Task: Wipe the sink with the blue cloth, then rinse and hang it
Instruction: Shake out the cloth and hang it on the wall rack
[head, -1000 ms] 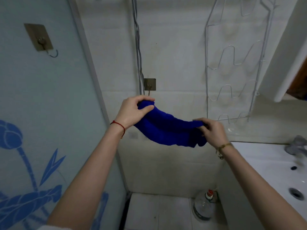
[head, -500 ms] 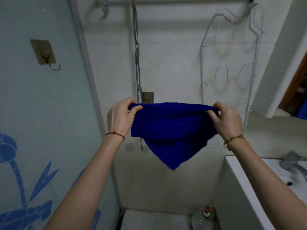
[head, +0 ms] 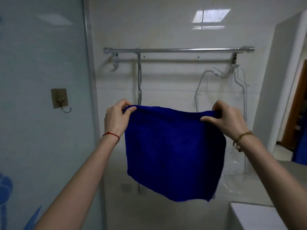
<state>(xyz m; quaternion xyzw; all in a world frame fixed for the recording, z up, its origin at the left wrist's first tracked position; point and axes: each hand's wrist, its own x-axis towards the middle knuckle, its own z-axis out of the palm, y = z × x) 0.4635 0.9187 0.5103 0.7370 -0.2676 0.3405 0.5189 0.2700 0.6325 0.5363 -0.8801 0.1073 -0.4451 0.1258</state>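
- The left hand (head: 117, 117) pinches the top left corner of the cloth (head: 172, 151), thumb in front and fingers curled behind; the right hand (head: 227, 121) pinches the top right corner the same way.
- The cloth hangs spread flat between the two hands, in the air in front of the wall, well below the rail (head: 178, 50) and above the sink (head: 255, 214) corner at lower right.
- Its top edge runs left to right, about level and sagging slightly in the middle. The free lower edge slants, dropping lowest at the right corner. The broad face is turned to the camera.
- The step in hand looks like hanging. To do it well, keep the top edge taut, lift it above the front rail, carry it over and lower it so the cloth drapes evenly on both sides.
- Steer clear of the cord (head: 139, 83) hanging from the rail and the wire rack (head: 221, 83) at its right end; the span between them looks best.
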